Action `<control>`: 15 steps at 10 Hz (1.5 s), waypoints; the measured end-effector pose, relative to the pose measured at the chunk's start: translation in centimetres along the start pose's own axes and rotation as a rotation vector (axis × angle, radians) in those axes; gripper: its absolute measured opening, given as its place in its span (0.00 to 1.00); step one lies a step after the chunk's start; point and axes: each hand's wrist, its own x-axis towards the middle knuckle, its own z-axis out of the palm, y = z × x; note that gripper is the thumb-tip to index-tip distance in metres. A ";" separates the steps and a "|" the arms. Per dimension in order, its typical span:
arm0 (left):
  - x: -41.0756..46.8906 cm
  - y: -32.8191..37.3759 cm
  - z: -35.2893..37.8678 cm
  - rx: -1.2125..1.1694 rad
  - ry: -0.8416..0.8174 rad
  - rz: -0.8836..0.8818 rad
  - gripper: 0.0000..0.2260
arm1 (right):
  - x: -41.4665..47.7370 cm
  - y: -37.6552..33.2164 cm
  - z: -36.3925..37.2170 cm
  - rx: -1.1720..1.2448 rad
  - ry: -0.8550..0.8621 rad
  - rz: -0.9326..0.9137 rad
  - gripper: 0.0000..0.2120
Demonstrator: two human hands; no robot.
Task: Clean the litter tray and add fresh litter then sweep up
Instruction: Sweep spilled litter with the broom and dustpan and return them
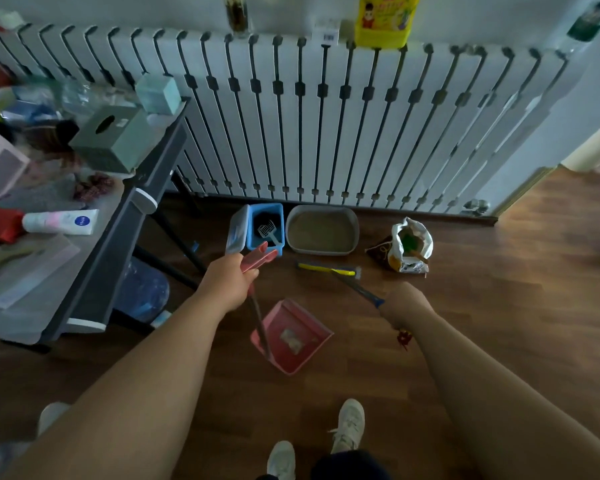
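My left hand (230, 279) grips the pink top of a long dustpan handle. Its pink dustpan (293, 336) rests on the wooden floor below with a small pile of litter inside. My right hand (404, 303) holds the blue stick of a broom whose yellow head (326, 269) lies on the floor ahead of the pan. Against the radiator stands the grey litter tray (352, 225), filled with level sandy litter. Left of it is a blue bin (278, 216) with its lid open and a white scoop (268, 231) inside. An open litter bag (411, 245) sits right of the tray.
A white radiator (326, 119) spans the back wall. A dark table (118, 209) crowded with boxes and bottles fills the left, with a blue water jug (142, 289) beneath it. My two white shoes (349, 424) stand behind the dustpan. A doorway opens at the right.
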 end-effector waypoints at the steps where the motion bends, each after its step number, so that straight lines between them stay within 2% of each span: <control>1: 0.9 1.6 0.5 -0.010 0.020 -0.005 0.07 | 1.7 -0.1 0.0 -0.060 0.027 0.015 0.10; 3: 2.5 4.2 1.1 -0.015 0.023 -0.022 0.08 | 5.2 -0.6 -0.4 -0.043 -0.022 0.005 0.04; 5: 3.4 5.9 2.1 -0.041 0.032 -0.064 0.08 | 7.1 0.4 -1.9 -0.076 -0.078 0.058 0.10; 6: 3.4 6.3 2.4 -0.069 0.036 -0.068 0.08 | 8.2 1.6 -3.8 -0.124 -0.068 0.071 0.05; 8: 3.6 6.7 2.8 -0.091 0.018 -0.073 0.08 | 8.4 2.6 -6.5 0.038 -0.003 0.026 0.06; 9: 3.9 6.9 2.9 -0.084 0.011 -0.082 0.08 | 7.3 2.0 -6.5 0.107 -0.010 0.044 0.10; 10: 4.1 7.1 3.1 -0.070 0.016 -0.088 0.08 | 8.5 1.1 -4.9 0.065 -0.069 -0.007 0.05; 12: 4.4 8.0 3.8 -0.045 0.021 -0.083 0.10 | 9.9 1.5 -3.9 -0.228 -0.140 -0.002 0.14; 13: 4.3 8.7 4.5 -0.056 0.019 -0.065 0.11 | 9.1 3.8 -4.8 -0.273 -0.191 0.017 0.10; 14: 4.1 9.3 4.8 -0.058 0.029 -0.062 0.12 | 8.6 4.4 -6.8 -0.335 -0.178 0.032 0.09; 15: 4.1 9.3 4.9 -0.051 0.037 -0.043 0.11 | 8.3 4.4 -8.9 -0.314 -0.122 0.026 0.14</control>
